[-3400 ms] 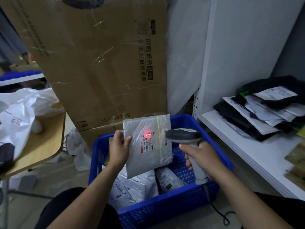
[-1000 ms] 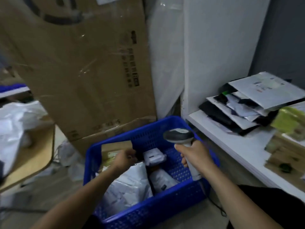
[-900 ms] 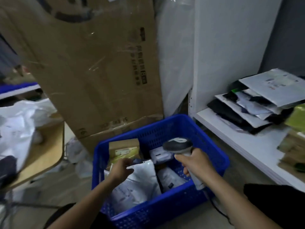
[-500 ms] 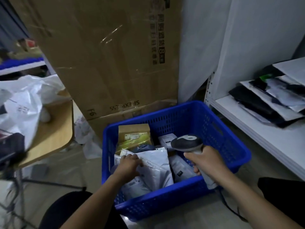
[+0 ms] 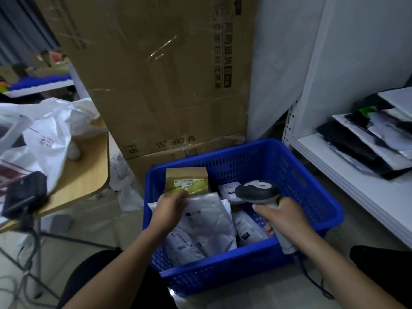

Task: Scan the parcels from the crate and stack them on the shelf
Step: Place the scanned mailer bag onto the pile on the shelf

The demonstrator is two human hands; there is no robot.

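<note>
Left grip point(image 5: 170, 208) now seemingly on parcel point(image 5: 209, 219)

- The frame is dim throughout, with a cool bluish cast. Whites such as the shelf point(image 5: 334, 166) and the plastic bag point(image 5: 51, 134) read grey.
- The light is soft and diffuse, and shadows have weak edges.
- Tape on the cardboard box point(image 5: 156, 74) gives small glints in the upper centre.
- The inside of the crate point(image 5: 312, 188) is murky, and the lower left corner sinks into darkness.
- Wide-angle distortion bows straight lines near the left and right edges.
- The upper left is smeared and soft. The left hand point(image 5: 169, 210) is slightly blurred.
</note>
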